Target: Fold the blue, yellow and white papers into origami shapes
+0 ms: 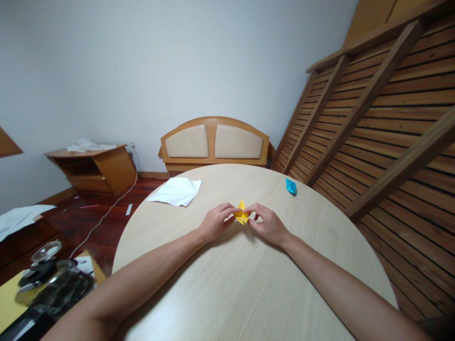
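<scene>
A small folded yellow paper piece [242, 212] lies on the round light wooden table [249, 284], near its middle. My left hand [216, 222] pinches its left side with thumb and fingers. My right hand [267, 223] pinches its right side in the same way. A pointed tip of the yellow paper sticks up between the two hands; part of it is hidden by my fingers.
A folded white paper sheet [177, 191] lies at the table's far left. A small blue folded paper [291, 185] sits at the far right. A slatted wooden frame [384, 118] leans to the right. Beyond the table stands a wooden headboard [214, 142].
</scene>
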{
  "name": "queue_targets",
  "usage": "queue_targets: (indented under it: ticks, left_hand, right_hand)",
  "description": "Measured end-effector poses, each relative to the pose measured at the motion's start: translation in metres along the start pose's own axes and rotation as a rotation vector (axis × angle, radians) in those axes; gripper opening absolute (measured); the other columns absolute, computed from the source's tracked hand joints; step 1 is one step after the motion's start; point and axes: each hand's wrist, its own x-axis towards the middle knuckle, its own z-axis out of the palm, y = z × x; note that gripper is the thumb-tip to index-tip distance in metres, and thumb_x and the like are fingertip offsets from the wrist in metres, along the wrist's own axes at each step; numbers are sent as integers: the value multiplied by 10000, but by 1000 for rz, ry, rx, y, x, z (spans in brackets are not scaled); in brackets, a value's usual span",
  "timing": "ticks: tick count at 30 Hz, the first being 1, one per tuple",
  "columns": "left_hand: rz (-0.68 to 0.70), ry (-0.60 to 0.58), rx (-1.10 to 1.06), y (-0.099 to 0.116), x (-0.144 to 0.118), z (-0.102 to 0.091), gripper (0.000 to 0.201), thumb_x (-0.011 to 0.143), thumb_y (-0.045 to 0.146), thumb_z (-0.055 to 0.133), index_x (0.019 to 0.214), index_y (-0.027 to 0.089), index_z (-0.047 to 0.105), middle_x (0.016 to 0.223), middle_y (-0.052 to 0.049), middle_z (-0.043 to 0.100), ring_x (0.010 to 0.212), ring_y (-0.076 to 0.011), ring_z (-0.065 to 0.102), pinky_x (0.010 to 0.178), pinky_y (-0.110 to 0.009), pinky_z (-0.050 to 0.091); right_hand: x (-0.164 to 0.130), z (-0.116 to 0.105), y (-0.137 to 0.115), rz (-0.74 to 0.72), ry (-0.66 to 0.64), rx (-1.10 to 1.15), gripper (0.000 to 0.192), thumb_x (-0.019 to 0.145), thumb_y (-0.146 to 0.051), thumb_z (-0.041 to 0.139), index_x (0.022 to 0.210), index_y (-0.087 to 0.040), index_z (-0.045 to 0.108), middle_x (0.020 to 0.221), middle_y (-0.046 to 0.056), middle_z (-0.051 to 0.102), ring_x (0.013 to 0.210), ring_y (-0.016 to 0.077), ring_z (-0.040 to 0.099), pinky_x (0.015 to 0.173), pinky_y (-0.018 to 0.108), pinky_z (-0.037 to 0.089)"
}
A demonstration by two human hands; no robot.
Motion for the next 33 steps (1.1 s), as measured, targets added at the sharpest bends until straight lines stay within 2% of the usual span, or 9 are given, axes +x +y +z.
queue_targets:
  ticks: [6,15,21,28,33]
  left_hand:
    - [25,33,-1,1,1,0,279,953,142,510,1174,202,669,973,-82,663,879,-160,646,764,-270,550]
    - [60,70,31,-3,-1,2,263,975,179,504,1164,218,683,930,-69,660,820,-148,631,720,-271,537]
    - [48,90,41,-1,0,1,201,967,206,534,1081,204,700,914,-67,653,829,-150,640,729,-263,537]
    - [-20,63,49,2,0,-2,167,969,275,544,995,190,685,917,-70,659,813,-148,635,692,-239,535]
    - [-12,17,50,8,1,-5,183,975,269,519,967,179,678,893,-71,663,783,-146,623,656,-222,513]
  right_hand:
    - [1,0,1,-5,9,-11,297,828,-83,587,1061,-250,664,952,32,707,859,188,651,665,300,512]
    - [1,-2,-1,-11,35,-18,213,853,-118,598,986,-248,702,919,43,716,850,201,656,637,302,517]
    - [2,-2,-2,-28,49,-22,151,862,-143,607,918,-244,704,878,44,700,827,199,655,620,298,508]
    - [1,-2,-3,-13,35,-29,85,902,-211,614,922,-245,689,891,50,693,836,201,645,618,297,502]
    - [2,-3,-5,0,16,-22,62,926,-270,621,907,-235,669,885,49,679,827,194,634,607,283,500]
